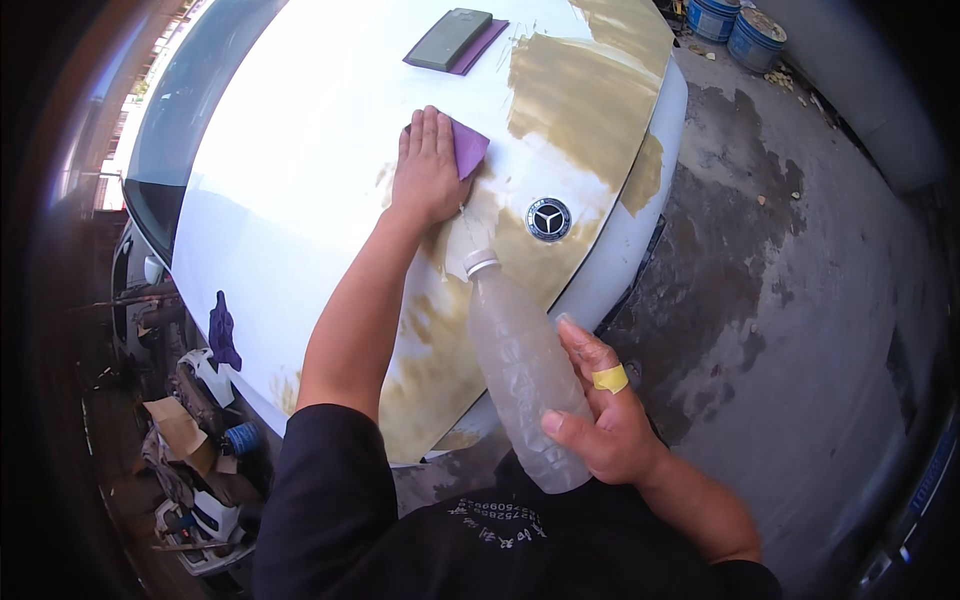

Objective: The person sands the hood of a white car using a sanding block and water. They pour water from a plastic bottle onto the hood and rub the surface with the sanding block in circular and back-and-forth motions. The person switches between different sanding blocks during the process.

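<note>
My left hand (431, 172) lies flat, fingers together, on a purple sheet of sandpaper (471, 150) against the white car panel (290, 190). The sheet's corner sticks out to the right of the fingers; the rest is hidden under them. My right hand (620, 430) grips a cloudy plastic bottle (525, 365) low on its body, and yellow tape (610, 378) wraps one finger. The bottle is tilted, its pale cap (480, 262) pointing toward my left hand. Thin wet streaks show on the panel between cap and hand. Tan filler patches (570, 100) surround the round emblem (548, 219).
A grey-green sanding block (450, 38) rests on another purple sheet (484, 46) at the far end. A dark purple cloth (224, 330) hangs at the panel's left edge. Blue buckets (757, 40) stand far right; car parts (205, 520) clutter the floor at left.
</note>
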A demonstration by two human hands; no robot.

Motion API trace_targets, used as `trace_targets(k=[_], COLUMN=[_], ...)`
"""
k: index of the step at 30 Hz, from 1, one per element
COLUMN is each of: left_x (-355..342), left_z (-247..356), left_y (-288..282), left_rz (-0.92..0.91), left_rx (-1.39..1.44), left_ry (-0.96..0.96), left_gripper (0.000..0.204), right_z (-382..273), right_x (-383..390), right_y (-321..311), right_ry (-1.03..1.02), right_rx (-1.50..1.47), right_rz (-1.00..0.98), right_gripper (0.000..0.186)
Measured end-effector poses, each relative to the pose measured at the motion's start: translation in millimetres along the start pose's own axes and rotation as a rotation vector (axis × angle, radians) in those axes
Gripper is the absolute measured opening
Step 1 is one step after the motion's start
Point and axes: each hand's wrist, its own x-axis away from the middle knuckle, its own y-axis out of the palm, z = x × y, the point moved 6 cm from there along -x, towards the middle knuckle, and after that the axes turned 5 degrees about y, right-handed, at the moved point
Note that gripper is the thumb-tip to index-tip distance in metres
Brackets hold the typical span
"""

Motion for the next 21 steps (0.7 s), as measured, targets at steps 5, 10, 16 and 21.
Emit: trace_targets(k=[5,10,16,21], left_x=[56.8,-6.5,23.7,-0.9], left_z=[41.3,-46.6,40.6,-82.1], left_y=[14.0,1.0,8.2,-2.3], left_rz=[-0.020,0.027,-0.022,-0.014], left_rx=[0.093,-0.001,-0.004,0.026], left_ry=[0.163,-0.159,0.089,-0.302], left_gripper=[0.077,0.083,0.081,0.079], right_z=[-6.8,-7.7,-8.1,-5.1], right_x=[-4.7,-9.2,-14.2,-7.8], right_y=[-3.2,8.1,0.1,6.1], right_ry=[-0.005,-0.015,0.022,0.005], right_rx=[-0.034,-0.047,-0.093,-0.077], right_rz=[-0.013,-0.059,-0.021,-0.011], right_gripper=[0.083,0.085,0.083,0.083])
